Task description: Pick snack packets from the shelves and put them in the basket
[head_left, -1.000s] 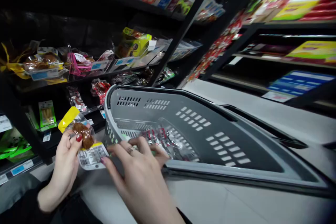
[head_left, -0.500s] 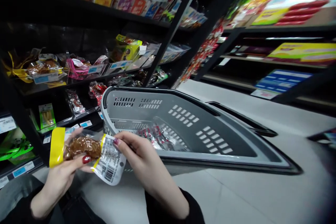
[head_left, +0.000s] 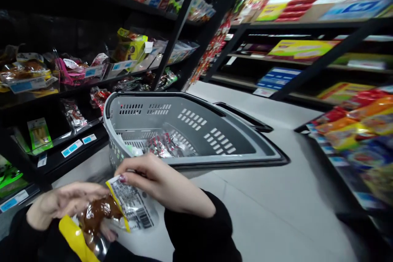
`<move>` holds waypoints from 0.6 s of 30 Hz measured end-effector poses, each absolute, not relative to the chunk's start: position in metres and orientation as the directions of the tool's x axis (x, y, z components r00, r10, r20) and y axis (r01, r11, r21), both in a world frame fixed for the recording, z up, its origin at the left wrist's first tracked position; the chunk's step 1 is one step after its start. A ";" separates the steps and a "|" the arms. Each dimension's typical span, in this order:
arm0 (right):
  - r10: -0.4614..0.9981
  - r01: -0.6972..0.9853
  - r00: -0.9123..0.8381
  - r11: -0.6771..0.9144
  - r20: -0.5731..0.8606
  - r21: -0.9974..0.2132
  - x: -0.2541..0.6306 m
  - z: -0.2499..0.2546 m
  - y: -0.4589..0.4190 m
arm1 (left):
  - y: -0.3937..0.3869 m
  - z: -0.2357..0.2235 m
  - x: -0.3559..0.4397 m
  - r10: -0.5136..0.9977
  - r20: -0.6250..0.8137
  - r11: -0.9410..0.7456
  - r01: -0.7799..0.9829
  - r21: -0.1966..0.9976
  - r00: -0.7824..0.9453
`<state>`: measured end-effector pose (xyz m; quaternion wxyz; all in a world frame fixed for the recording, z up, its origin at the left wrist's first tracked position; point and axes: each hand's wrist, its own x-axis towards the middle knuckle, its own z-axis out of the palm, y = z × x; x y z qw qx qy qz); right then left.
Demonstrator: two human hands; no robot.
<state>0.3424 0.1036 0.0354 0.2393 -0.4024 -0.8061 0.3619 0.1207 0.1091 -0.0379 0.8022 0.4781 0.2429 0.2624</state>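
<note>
At the left of my feed, a green-edged packet [head_left: 39,135] stands on a low black shelf [head_left: 61,163], beyond the person's left grip [head_left: 63,199]. That grip is blurred: its fingers lie loosely curled around the sealed snack pouch [head_left: 102,213], and I cannot tell how firmly they close. Half a second ago the pouch lay nearly level with the left thumb on its front; now its yellow end [head_left: 75,237] dips to the lower left, and I no longer see the thumb there. I read that as the pouch being turned, with the right side bearing more of it.

The pouch has a clear middle showing glossy brown food, a thin yellow stripe, then a white panel [head_left: 133,200] with fine print and a barcode. The right grip [head_left: 150,176] pinches the upper corner of that panel, thumb against the print.

The pouch hangs on my side of the grey shopping basket [head_left: 235,123], outside it; red-marked packets [head_left: 164,145] lie in the basket.
</note>
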 end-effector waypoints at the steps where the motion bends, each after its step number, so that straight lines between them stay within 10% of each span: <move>1: 0.813 0.470 -0.575 0.421 0.093 -0.776 0.339 0.034 0.104 | 0.106 -0.038 0.124 0.535 -0.178 0.452 -0.102 0.886 0.826; 4: 0.851 0.507 -0.506 0.423 0.137 -0.751 0.331 0.029 0.107 | 0.094 -0.037 0.139 0.390 -0.268 0.496 0.044 0.867 0.881; 10: 0.934 0.745 -0.140 0.319 0.330 -0.586 0.362 0.027 0.112 | 0.086 -0.040 0.158 0.716 -0.180 0.450 -0.249 0.858 0.675; 18: 0.931 0.864 -0.349 0.278 -0.102 -0.419 0.395 0.019 0.123 | 0.098 -0.045 0.155 0.845 -0.067 0.342 -0.439 0.830 0.531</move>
